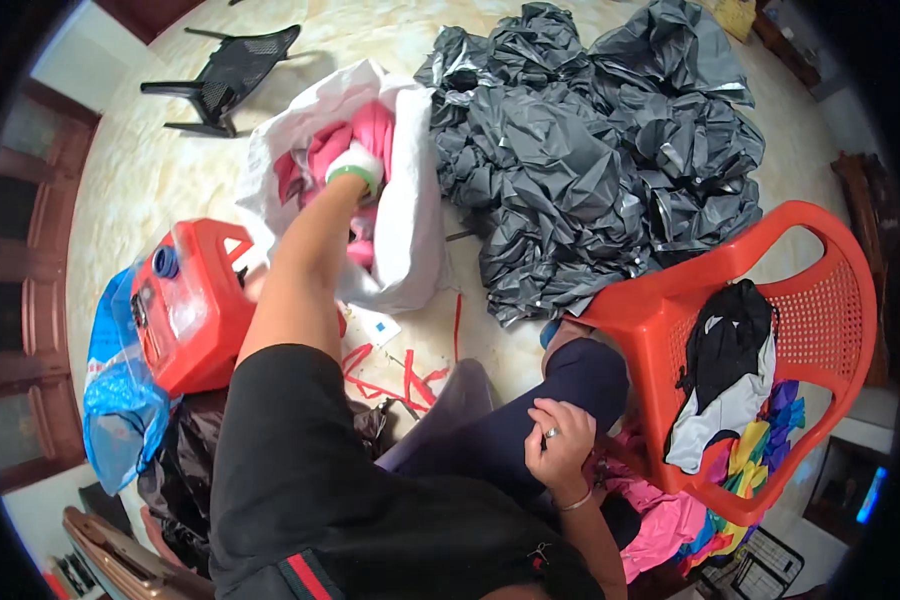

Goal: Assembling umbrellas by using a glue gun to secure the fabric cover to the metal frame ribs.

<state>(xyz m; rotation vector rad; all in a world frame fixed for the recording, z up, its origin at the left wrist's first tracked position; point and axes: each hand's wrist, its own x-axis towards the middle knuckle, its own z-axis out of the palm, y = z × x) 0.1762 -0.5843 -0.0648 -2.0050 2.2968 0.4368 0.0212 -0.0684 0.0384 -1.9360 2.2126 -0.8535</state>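
Observation:
My left arm stretches forward into a white woven sack (417,200) that holds bright pink cloth (374,128). My left hand (356,163) wears a white glove with a green cuff; its fingers are hidden among the pink cloth, so its grip does not show. Bare, with a ring on one finger and a bracelet at the wrist, my right hand (562,437) hovers by my right leg. Its fingers are curled in, and nothing shows in them. Red strips (410,378) lie scattered on the floor before me.
Crumpled dark grey plastic sheeting (560,150) spreads ahead right. A red plastic chair (650,310) at right bears black and white cloth (720,370); colourful fabric (670,515) lies beneath. At left are a red container (195,345) and blue bag (120,410). A black chair (235,75) lies farther off.

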